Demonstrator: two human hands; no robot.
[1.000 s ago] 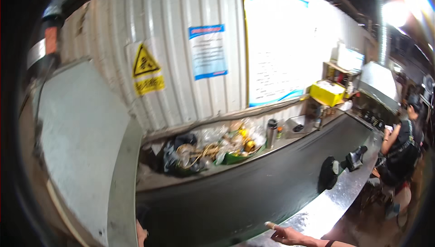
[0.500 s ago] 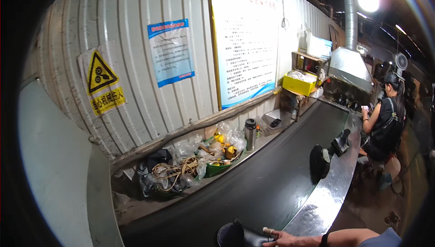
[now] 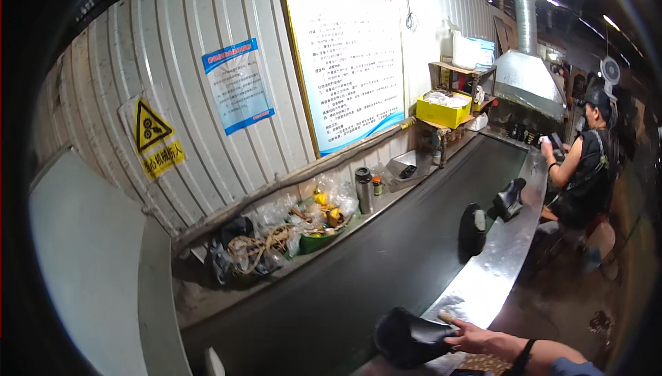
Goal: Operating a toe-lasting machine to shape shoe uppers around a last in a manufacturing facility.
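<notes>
My right hand (image 3: pixel 470 338) reaches in from the lower right, wearing a dark wristband. Its fingers are closed on one end of a black leather boot (image 3: pixel 407 341), whose wide opening faces left. A pale covering wraps one raised fingertip. The boot is over the near part of a dark conveyor belt (image 3: pixel 358 266) and its metal edge; whether it touches them I cannot tell. My left hand is not in view. A small pale tip (image 3: pixel 214 362) shows at the lower edge, too little of it to name.
Farther along, two black shoes (image 3: pixel 473 228) (image 3: pixel 509 199) lie by the metal side ledge (image 3: pixel 476 286). Rope and plastic bags (image 3: pixel 269 241), a steel flask (image 3: pixel 364 190) and a yellow box (image 3: pixel 443 110) line the wall. A co-worker (image 3: pixel 583 162) sits at the far right.
My right hand has moved right and up with the boot, turning it so more of it shows. The view has shifted, and the shoes farther along appear slightly to the left.
</notes>
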